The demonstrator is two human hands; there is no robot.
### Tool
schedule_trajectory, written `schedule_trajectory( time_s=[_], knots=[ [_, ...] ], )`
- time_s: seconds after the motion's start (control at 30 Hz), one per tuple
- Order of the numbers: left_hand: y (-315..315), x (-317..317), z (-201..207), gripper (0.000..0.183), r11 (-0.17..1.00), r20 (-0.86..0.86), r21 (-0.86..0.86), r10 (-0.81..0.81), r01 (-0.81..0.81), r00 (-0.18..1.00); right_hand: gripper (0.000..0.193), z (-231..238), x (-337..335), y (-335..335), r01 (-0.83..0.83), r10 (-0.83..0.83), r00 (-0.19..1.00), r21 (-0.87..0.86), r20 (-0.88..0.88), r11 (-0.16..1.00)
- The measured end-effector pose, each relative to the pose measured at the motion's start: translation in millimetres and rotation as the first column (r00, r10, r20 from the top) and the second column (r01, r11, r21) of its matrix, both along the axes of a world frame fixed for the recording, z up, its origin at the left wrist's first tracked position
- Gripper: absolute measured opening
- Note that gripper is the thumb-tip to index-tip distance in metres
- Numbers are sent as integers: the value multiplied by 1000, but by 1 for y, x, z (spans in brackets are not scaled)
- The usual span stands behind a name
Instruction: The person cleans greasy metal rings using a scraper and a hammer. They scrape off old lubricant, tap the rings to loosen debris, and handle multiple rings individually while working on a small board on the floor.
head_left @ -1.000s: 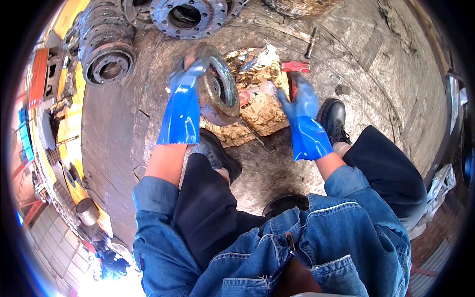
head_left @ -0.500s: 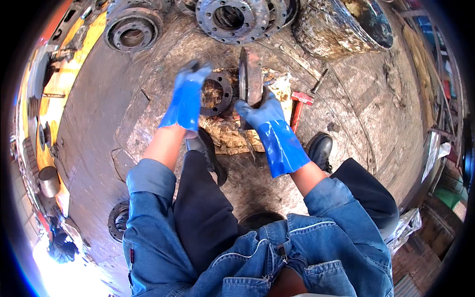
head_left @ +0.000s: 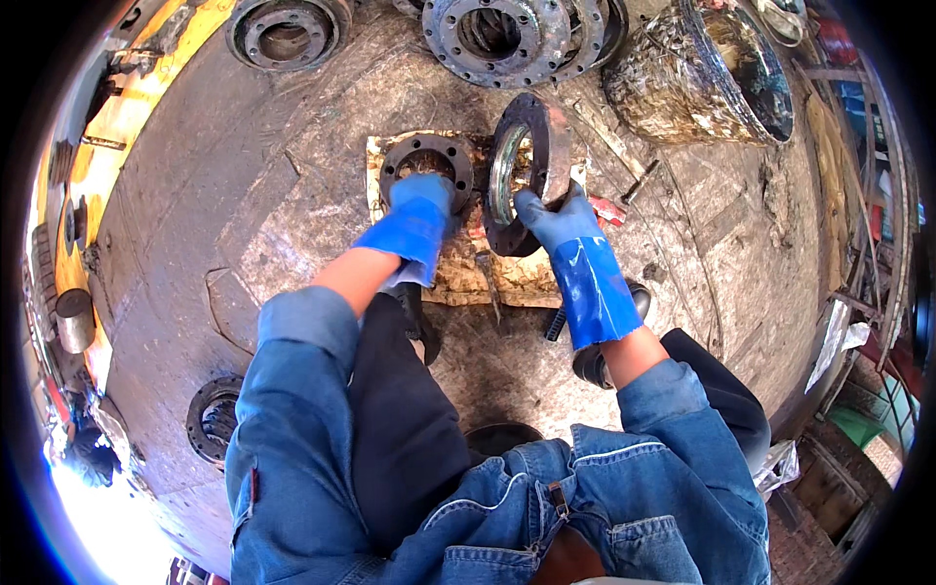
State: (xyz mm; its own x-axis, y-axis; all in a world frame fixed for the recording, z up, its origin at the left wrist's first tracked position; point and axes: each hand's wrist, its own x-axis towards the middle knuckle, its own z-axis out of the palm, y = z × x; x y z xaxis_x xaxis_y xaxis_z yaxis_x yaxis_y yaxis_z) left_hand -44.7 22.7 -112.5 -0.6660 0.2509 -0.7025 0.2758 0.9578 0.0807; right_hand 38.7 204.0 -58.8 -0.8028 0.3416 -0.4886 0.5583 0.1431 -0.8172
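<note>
My right hand (head_left: 561, 216), in a blue rubber glove, grips the near right side of a thick, rust-brown metal ring (head_left: 505, 232). The ring stands tilted on edge, and its wide bore shows. To its left, a dark flat flange ring with bolt holes (head_left: 455, 161) lies on a worn, stained board (head_left: 458, 285). My left hand (head_left: 421, 198), gloved alike, reaches over that flange's near rim. Its fingers are hidden, so whether they grip the flange does not show. A narrow metal tool (head_left: 490, 283) lies on the board's near edge.
Past the board lie larger bolt-holed flanges (head_left: 444, 44), a round hub (head_left: 258, 44) and a grimy drum (head_left: 673, 73) on its side. Right of the board are a red hammer (head_left: 609, 211) and a long-shanked metal piece (head_left: 639, 182). Another ring (head_left: 200, 424) sits at the lower left.
My left hand has come down and right onto the flange. The thick ring in my right hand has turned from nearly edge-on, so its bore now shows. The whole view has shifted slightly.
</note>
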Motion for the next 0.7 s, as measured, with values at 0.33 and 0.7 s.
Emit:
schedule_trajectory(
  time_s=[0.33, 0.7],
  knots=[
    [9, 1, -45, 44, 998, 76, 45, -54, 50, 996, 52, 2, -4, 16, 108, -108, 994, -46, 1, 993],
    [7, -18, -43, 29, 993, 100, 109, 34, -45, 994, 44, -29, -30, 25, 381, -352, 924, -435, 151, 815]
  ],
)
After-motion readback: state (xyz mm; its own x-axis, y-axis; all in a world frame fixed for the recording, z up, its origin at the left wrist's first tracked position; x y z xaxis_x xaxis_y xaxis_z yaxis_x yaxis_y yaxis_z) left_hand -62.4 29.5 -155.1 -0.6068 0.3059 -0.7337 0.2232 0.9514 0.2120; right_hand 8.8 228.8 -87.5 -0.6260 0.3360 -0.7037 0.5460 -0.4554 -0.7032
